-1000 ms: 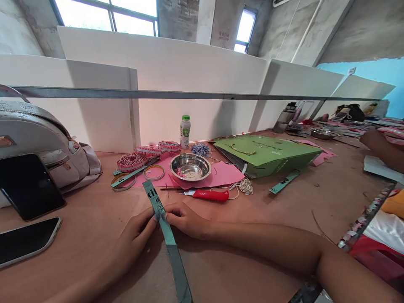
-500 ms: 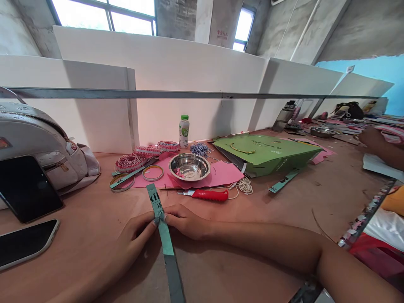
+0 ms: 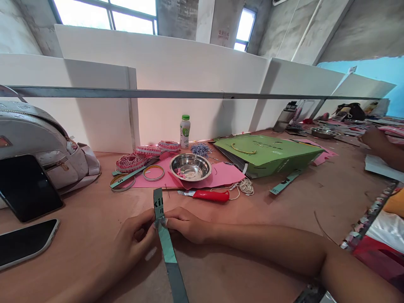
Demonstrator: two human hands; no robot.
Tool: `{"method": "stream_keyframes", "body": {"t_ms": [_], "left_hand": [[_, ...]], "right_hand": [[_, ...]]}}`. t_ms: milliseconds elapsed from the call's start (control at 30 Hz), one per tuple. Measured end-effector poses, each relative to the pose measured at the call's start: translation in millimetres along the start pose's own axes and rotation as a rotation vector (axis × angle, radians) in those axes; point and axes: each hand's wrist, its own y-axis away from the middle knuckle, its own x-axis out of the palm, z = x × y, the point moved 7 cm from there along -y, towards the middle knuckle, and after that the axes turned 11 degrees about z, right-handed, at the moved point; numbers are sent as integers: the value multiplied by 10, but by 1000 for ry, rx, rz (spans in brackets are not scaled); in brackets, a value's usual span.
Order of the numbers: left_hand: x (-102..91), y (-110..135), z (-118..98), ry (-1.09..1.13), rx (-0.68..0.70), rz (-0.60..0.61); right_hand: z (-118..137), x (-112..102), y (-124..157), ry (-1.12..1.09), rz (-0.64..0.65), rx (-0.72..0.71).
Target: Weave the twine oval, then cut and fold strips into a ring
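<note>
A long narrow green strip (image 3: pixel 166 244) with dark printing near its top end runs from the bottom edge up between my hands. My left hand (image 3: pixel 135 235) pinches its left edge between thumb and fingers. From the other side, my right hand (image 3: pixel 186 225) pinches the same spot, thumb close to the left thumb. The strip's top end tilts up and bends slightly above my fingers. Beyond it lie a red-handled utility knife (image 3: pixel 211 195) and a steel bowl (image 3: pixel 190 167) with small pink pieces inside, on pink paper (image 3: pixel 225 173).
On the left are two phones (image 3: pixel 28 244) and a pale backpack (image 3: pixel 47 139). Tape rolls (image 3: pixel 153 173), pink-and-white coils (image 3: pixel 131 162) and a bottle (image 3: pixel 185 131) stand behind. A green paper bag (image 3: pixel 268 151) lies right, near white cord (image 3: pixel 245 186). Another person's hand (image 3: pixel 375 139) is far right.
The strip's top end has come slightly right and more upright, bending at my fingers. Both hands have shifted a little and still pinch it.
</note>
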Motion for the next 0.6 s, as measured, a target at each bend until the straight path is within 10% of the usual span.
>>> {"method": "stream_keyframes", "body": {"t_ms": [600], "left_hand": [[-23,-99,70,43,15,58]], "right_hand": [[110,-40,-31,13,-47,-83]]}}
